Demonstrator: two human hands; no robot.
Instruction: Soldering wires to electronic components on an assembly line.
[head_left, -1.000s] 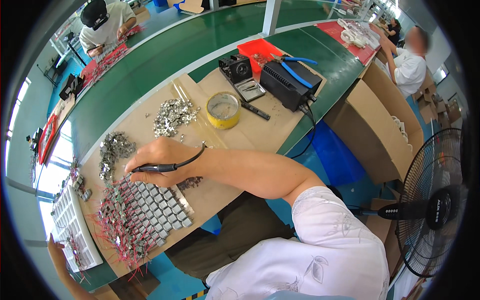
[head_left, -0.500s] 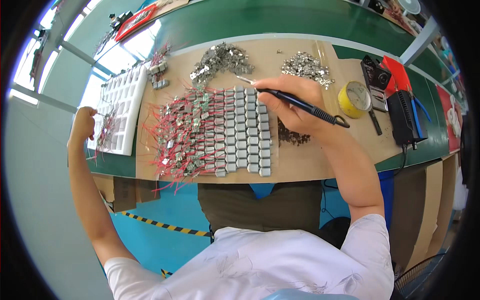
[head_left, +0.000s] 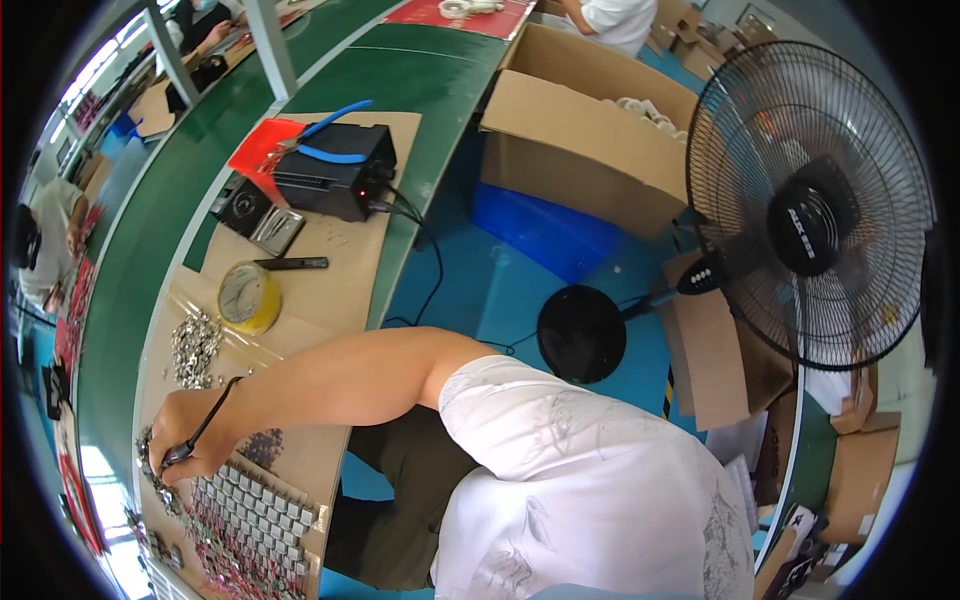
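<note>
My right hand [head_left: 195, 430] is closed round the black handle of a pen-shaped soldering iron [head_left: 180, 453] at the far lower left, its tip hidden. Beneath and beside the hand lies a heap of small grey metal parts [head_left: 147, 452]. Close by, rows of small grey metal motors [head_left: 255, 505] sit packed together, with red wires [head_left: 225, 565] and little boards along one side. Farther along the cardboard is a pile of shiny metal pieces [head_left: 195, 348]. My left hand is outside the view.
A yellow tape roll [head_left: 250, 298], a black marker-like rod [head_left: 292, 263], a black power unit [head_left: 335, 180] and blue-handled pliers [head_left: 335, 130] lie on the bench. To the right stand an open carton [head_left: 590, 150] and a large fan [head_left: 805, 230]. Other people work beyond.
The view has swung far to the right, so the motors now sit at lower left and the fan and carton appear. My left hand has left the view; my right still grips the soldering iron.
</note>
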